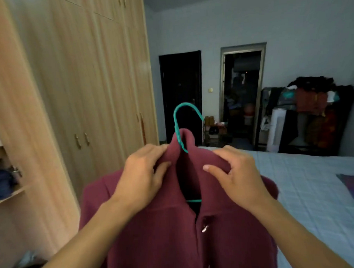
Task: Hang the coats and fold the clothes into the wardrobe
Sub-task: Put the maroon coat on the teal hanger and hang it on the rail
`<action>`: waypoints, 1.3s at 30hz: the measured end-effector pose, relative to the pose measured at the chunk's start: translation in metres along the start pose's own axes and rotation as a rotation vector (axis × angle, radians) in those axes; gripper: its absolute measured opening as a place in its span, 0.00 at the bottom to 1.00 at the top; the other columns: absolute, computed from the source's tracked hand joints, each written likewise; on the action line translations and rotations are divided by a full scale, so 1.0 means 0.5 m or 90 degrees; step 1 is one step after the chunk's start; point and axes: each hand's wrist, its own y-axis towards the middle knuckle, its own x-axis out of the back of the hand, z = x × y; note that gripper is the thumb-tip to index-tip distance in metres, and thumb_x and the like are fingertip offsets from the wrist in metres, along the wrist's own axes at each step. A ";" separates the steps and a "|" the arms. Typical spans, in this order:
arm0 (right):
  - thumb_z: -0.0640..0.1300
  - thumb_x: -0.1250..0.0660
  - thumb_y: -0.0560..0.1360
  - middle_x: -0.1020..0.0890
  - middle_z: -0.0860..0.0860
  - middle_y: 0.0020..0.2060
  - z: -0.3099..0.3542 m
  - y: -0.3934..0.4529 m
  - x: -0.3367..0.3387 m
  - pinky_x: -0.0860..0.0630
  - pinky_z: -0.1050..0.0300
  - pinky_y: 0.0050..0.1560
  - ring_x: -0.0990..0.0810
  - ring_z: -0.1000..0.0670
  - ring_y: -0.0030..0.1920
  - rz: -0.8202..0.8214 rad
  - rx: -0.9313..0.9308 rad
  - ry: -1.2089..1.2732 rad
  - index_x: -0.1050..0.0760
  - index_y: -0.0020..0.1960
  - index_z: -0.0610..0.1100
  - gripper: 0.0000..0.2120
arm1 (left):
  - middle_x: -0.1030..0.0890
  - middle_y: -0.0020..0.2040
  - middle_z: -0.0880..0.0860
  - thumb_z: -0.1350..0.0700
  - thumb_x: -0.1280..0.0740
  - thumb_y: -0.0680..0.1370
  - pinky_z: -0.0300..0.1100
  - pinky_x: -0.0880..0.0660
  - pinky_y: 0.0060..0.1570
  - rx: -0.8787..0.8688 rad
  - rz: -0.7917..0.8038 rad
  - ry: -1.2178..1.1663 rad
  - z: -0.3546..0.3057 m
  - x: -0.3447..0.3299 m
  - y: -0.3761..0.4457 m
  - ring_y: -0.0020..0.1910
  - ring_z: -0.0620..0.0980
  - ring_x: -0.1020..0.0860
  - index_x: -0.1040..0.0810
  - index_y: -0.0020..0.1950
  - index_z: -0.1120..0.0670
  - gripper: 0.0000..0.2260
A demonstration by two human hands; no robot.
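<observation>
At the far left the wardrobe (19, 112) stands with one section open, folded clothes (1, 182) stacked on a shelf there, so the place for this garment is close by. Next comes the left hand (142, 176), fingers curled and pinching the left side of the collar of a maroon coat (156, 236), which hangs in mid-air in front of the person, between wardrobe and bed. The grip sits high, near the neck, probably because that is where the cloth must be drawn snug over the hanger's shoulders. In the middle the teal hanger (186, 113) pokes its hook up out of the collar, and a short strip of its lower bar shows through the open neckline; the coat seems already threaded on, though blur hides how well the shoulders are seated. The right hand (240, 177) pinches the collar's right side, thumb under and fingers over, mirroring the left so the coat hangs level. Behind it on the right lies the bed (306, 189), and farther back a rack (313, 115) heaped with more clothes.
</observation>
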 end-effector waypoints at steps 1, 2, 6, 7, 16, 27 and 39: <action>0.47 0.24 0.73 0.20 0.55 0.41 0.001 -0.005 -0.021 0.23 0.56 0.48 0.21 0.56 0.43 0.007 -0.002 0.010 0.18 0.52 0.44 0.10 | 0.17 0.51 0.51 0.58 0.29 0.75 0.34 0.28 0.55 0.018 0.010 -0.010 0.010 -0.001 -0.014 0.50 0.49 0.19 0.20 0.62 0.55 0.15; 0.47 0.24 0.73 0.20 0.55 0.42 0.001 -0.008 -0.039 0.23 0.56 0.48 0.21 0.56 0.44 0.012 -0.004 0.018 0.18 0.52 0.45 0.11 | 0.17 0.51 0.50 0.59 0.28 0.74 0.30 0.30 0.55 0.036 0.013 -0.018 0.022 0.002 -0.026 0.50 0.48 0.19 0.19 0.61 0.54 0.15; 0.48 0.25 0.73 0.19 0.55 0.44 0.011 0.008 -0.088 0.21 0.55 0.50 0.20 0.56 0.46 -0.017 -0.013 0.029 0.19 0.55 0.46 0.13 | 0.18 0.51 0.49 0.59 0.24 0.72 0.32 0.29 0.53 0.082 0.003 0.000 0.051 0.032 -0.043 0.49 0.47 0.20 0.20 0.61 0.53 0.18; 0.47 0.24 0.73 0.19 0.55 0.45 0.016 0.016 -0.097 0.22 0.56 0.50 0.20 0.56 0.46 -0.033 -0.013 0.032 0.19 0.55 0.45 0.13 | 0.18 0.51 0.49 0.57 0.24 0.72 0.34 0.29 0.53 0.087 0.001 0.008 0.052 0.042 -0.042 0.49 0.47 0.20 0.20 0.61 0.53 0.18; 0.45 0.23 0.71 0.19 0.54 0.46 0.012 0.033 -0.149 0.23 0.57 0.53 0.20 0.55 0.48 -0.017 -0.022 0.030 0.18 0.56 0.46 0.14 | 0.19 0.54 0.45 0.58 0.28 0.75 0.39 0.28 0.56 0.137 0.130 0.010 0.113 0.076 -0.068 0.54 0.44 0.22 0.22 0.64 0.51 0.17; 0.45 0.25 0.73 0.19 0.51 0.51 -0.023 0.021 -0.199 0.25 0.48 0.59 0.22 0.50 0.54 0.063 -0.071 -0.086 0.20 0.61 0.46 0.17 | 0.16 0.37 0.46 0.61 0.30 0.77 0.38 0.21 0.37 0.344 0.089 -0.154 0.108 0.020 -0.098 0.35 0.44 0.18 0.18 0.54 0.45 0.11; 0.40 0.28 0.75 0.25 0.52 0.57 -0.047 -0.021 -0.220 0.27 0.55 0.65 0.25 0.53 0.58 0.124 -0.181 -0.076 0.24 0.67 0.47 0.21 | 0.13 0.42 0.49 0.68 0.30 0.75 0.50 0.17 0.47 0.535 0.036 -0.383 0.101 -0.032 -0.143 0.45 0.51 0.15 0.15 0.48 0.50 0.13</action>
